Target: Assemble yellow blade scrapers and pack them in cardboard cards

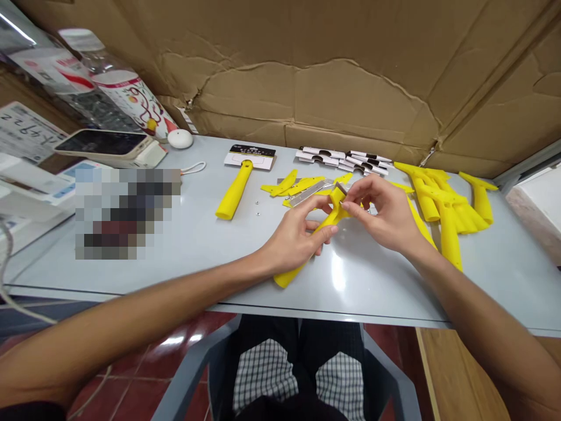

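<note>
My left hand [298,234] is closed round a yellow plastic handle [289,276], which slants up and to the right above the table. A flat greyish blade-like strip [340,187] shows at the handle's upper end. There, the fingertips of my right hand [379,210] are pinched together, touching the head of the handle. Something small and shiny may be between them, but it is too small to name. Just behind my hands lie flat yellow plastic pieces [302,186] and a long metal strip [310,192].
Left of my hands lies a yellow handle [234,193] with a card [249,156], near two tiny metal parts [258,214]. Several yellow handles [451,204] are piled at right. Folded cards [342,159] lie behind. A phone [103,144] and bottles [118,82] stand left; cardboard [307,70] rises behind.
</note>
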Tool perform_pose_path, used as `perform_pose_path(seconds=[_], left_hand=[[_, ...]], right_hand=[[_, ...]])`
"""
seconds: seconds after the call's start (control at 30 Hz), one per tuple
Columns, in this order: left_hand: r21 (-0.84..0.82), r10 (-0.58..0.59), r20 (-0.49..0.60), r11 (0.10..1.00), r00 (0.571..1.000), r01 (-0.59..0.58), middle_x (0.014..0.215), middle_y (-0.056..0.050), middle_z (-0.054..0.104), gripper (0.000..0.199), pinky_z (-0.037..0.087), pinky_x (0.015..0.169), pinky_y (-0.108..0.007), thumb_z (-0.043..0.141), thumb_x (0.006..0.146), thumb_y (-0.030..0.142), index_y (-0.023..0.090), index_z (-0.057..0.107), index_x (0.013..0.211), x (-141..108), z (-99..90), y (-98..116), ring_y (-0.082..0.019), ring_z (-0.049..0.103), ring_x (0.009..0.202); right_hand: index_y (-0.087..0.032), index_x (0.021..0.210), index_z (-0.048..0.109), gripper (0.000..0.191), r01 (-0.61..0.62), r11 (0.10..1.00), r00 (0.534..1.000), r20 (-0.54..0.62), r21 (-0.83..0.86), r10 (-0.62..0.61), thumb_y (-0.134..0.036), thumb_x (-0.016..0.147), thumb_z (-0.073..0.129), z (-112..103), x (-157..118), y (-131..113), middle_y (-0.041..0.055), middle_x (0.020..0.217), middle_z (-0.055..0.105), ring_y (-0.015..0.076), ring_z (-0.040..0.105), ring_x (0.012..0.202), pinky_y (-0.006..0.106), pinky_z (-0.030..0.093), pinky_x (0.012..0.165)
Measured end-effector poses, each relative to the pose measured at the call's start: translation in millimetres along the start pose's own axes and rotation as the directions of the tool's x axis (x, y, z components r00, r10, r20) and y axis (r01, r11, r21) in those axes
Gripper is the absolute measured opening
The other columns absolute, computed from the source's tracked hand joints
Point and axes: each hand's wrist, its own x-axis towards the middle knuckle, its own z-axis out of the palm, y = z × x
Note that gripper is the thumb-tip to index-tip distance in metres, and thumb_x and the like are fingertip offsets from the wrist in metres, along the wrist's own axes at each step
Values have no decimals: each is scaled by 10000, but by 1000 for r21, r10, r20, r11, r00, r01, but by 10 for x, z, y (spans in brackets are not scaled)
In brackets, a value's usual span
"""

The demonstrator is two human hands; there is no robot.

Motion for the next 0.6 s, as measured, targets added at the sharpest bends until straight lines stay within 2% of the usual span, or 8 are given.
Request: perform_pose_path(seconds=[0.07,0.17,0.27,0.43,0.6], left_hand=[[-8,2,8,1000,1000,-2,922,16,636,298,511,457,-207,718,968,220,225,553,1216,2,-1,0,-70,613,513],[-6,7,15,1000,1000,-6,886,24,624,302,505,457,-212,729,971,246,222,559,1219,3,-2,-5,-74,607,508],[11,11,18,1000,1000,-11,900,12,632,317,492,446,-220,744,971,282,221,563,1223,-2,-4,-13,-82,614,511],[2,-4,12,1000,1000,4,912,-4,641,315,498,449,-226,748,973,279,217,564,1221,-8,-9,-9,-87,615,517],[-100,-33,29,994,999,36,1018,-26,652,319,493,452,-234,783,944,281,217,565,1168,16,-5,12,-71,611,507]], right_hand=[[-241,969,643,189,-11,1000,1000,0,18,11,-287,886,807,-4,4,-6,11,919,747,176,679,789,344,503,690],[-242,1011,645,222,-28,999,999,25,38,27,-296,879,815,-16,11,-27,15,915,754,183,686,788,345,500,690],[-238,1049,647,234,-49,998,998,39,26,48,-257,870,797,-24,15,-45,9,876,756,184,689,765,345,491,684],[-229,1050,658,198,-40,998,999,-3,-42,40,-219,875,750,4,1,-45,10,886,752,178,695,769,328,482,656],[-223,1001,682,141,-16,996,1000,-21,-88,14,-235,880,753,21,-2,-2,14,901,743,173,682,771,321,489,652]])
